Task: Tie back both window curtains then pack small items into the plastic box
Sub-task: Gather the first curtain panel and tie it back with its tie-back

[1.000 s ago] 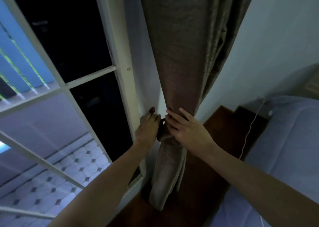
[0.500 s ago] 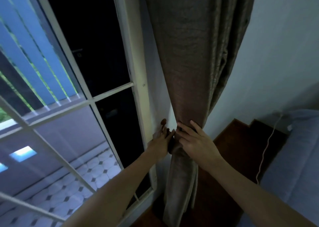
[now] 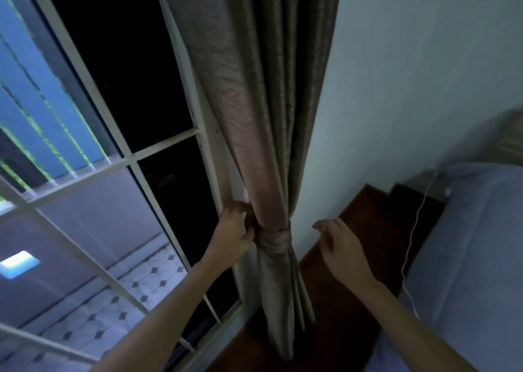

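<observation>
A brown curtain (image 3: 254,117) hangs gathered beside the white window frame (image 3: 209,151). A matching tieback band (image 3: 276,237) is wrapped around it at hand height and cinches it into a narrow bundle. My left hand (image 3: 233,234) grips the left end of the band, pressed between the curtain and the frame. To the right of the curtain my right hand (image 3: 338,243) hovers apart from it, fingers loosely spread and holding nothing. The plastic box and the small items are out of view.
White window bars (image 3: 93,170) cross the glass on the left. A pale wall (image 3: 410,74) stands right of the curtain. Below are a dark wooden floor (image 3: 353,258), a blue-covered bed (image 3: 467,258) at the right, and a white cable (image 3: 413,238) hanging along it.
My right hand has let go of the curtain and pulled away to the right, uncovering the tieback band. My left hand stays at the band's left end.
</observation>
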Demonstrator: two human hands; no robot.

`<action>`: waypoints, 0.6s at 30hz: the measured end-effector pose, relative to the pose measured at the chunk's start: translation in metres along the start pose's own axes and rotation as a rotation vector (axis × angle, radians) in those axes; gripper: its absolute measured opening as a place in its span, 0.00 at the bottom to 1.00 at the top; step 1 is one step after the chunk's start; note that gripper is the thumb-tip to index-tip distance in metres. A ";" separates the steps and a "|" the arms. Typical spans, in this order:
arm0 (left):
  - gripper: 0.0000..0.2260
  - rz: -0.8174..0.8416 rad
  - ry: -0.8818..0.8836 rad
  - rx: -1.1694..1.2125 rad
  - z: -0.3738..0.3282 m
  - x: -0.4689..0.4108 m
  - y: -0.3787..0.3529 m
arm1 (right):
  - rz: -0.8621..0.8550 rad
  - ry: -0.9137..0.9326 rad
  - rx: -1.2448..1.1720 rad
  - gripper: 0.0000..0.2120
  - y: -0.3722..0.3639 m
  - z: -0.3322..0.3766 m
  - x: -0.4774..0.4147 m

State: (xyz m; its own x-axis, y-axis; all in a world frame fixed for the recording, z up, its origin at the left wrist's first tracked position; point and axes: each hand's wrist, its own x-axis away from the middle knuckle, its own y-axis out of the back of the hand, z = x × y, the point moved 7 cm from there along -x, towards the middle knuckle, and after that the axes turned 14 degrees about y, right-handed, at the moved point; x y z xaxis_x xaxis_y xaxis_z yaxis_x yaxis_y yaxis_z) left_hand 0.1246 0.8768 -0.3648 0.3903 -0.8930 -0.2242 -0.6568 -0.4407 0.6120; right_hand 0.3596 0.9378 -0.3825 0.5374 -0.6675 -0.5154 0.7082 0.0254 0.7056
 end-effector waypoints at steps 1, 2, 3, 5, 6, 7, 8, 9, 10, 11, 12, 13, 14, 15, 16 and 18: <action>0.12 -0.089 0.113 0.105 0.010 0.009 0.006 | 0.108 -0.081 -0.023 0.16 -0.012 -0.015 0.006; 0.12 -0.158 0.218 0.190 0.020 0.022 0.009 | 0.233 -0.165 -0.055 0.18 -0.026 -0.027 0.013; 0.10 -0.191 0.286 0.217 0.028 0.034 0.007 | 0.353 -0.235 -0.092 0.20 -0.041 -0.035 0.021; 0.07 -0.133 0.263 0.094 0.041 0.055 -0.008 | 0.527 -0.310 -0.148 0.23 -0.067 -0.037 0.034; 0.05 -0.068 0.216 -0.014 0.047 0.063 -0.019 | 0.577 -0.324 -0.166 0.25 -0.076 -0.032 0.037; 0.06 -0.007 0.172 -0.144 0.051 0.070 -0.029 | 0.606 -0.330 -0.190 0.27 -0.085 -0.025 0.037; 0.10 0.031 0.134 -0.264 0.056 0.075 -0.036 | 0.626 -0.329 -0.226 0.28 -0.093 -0.017 0.036; 0.15 0.045 0.117 -0.357 0.060 0.078 -0.041 | 0.636 -0.322 -0.265 0.29 -0.101 -0.007 0.034; 0.19 0.026 0.109 -0.433 0.061 0.077 -0.043 | 0.646 -0.304 -0.287 0.28 -0.109 0.001 0.030; 0.22 0.010 0.113 -0.497 0.059 0.076 -0.044 | 0.662 -0.269 -0.284 0.25 -0.116 0.009 0.027; 0.24 -0.004 0.117 -0.538 0.058 0.073 -0.043 | 0.681 -0.222 -0.251 0.20 -0.125 0.016 0.024; 0.23 -0.015 0.122 -0.549 0.058 0.069 -0.042 | 0.682 -0.170 -0.201 0.16 -0.133 0.021 0.022; 0.20 -0.018 0.130 -0.530 0.061 0.065 -0.040 | 0.665 -0.141 -0.150 0.14 -0.140 0.022 0.022; 0.17 -0.001 0.146 -0.491 0.064 0.063 -0.039 | 0.635 -0.132 -0.096 0.13 -0.147 0.019 0.024; 0.15 0.012 0.157 -0.446 0.068 0.063 -0.039 | 0.594 -0.126 -0.047 0.12 -0.154 0.016 0.029; 0.12 0.016 0.192 -0.362 0.074 0.065 -0.038 | 0.525 -0.125 0.009 0.11 -0.167 0.012 0.038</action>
State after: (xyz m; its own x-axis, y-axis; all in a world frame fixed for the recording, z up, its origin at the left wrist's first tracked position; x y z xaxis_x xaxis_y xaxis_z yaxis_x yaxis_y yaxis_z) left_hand 0.1271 0.8282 -0.4584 0.5178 -0.8510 -0.0877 -0.4078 -0.3357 0.8491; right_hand 0.2560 0.8989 -0.5139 0.7593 -0.6501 -0.0309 0.3545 0.3733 0.8573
